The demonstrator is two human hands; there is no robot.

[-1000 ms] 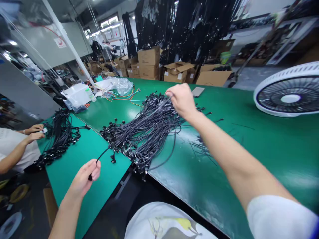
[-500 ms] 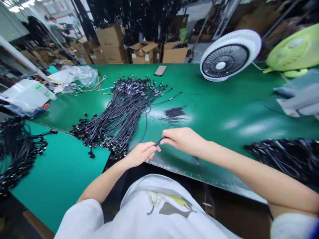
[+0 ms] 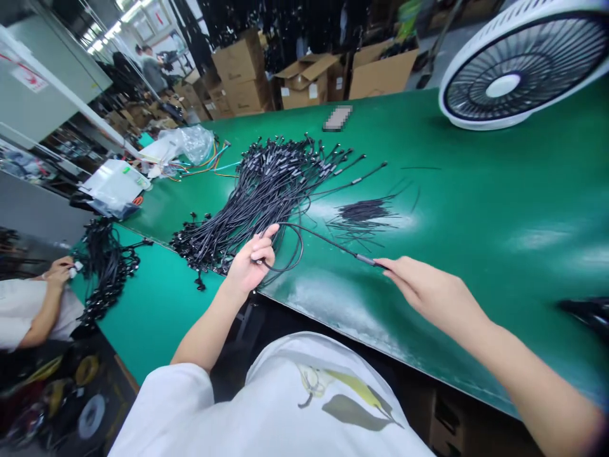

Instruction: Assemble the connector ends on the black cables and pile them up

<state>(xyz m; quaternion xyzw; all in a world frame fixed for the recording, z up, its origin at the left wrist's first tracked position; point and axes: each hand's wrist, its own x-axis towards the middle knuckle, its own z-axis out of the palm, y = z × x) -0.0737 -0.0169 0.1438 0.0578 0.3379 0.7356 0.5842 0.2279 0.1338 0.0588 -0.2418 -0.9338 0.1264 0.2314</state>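
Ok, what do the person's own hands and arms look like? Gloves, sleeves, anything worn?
Bare left hand and bare right hand, no gloves. The left arm comes out of a loose white short sleeve, part of a white T-shirt with a yellow and grey leaf print.

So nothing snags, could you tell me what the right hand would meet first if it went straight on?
The right hand would probably meet the black cable's grey sleeve first; depth is unclear.

A white desk fan stands on the green workbench, near a pixelated rectangle. Cardboard boxes are stacked beyond it. A clear plastic bag, coloured wires and a white package lie leftward, beside a co-worker in a white T-shirt.
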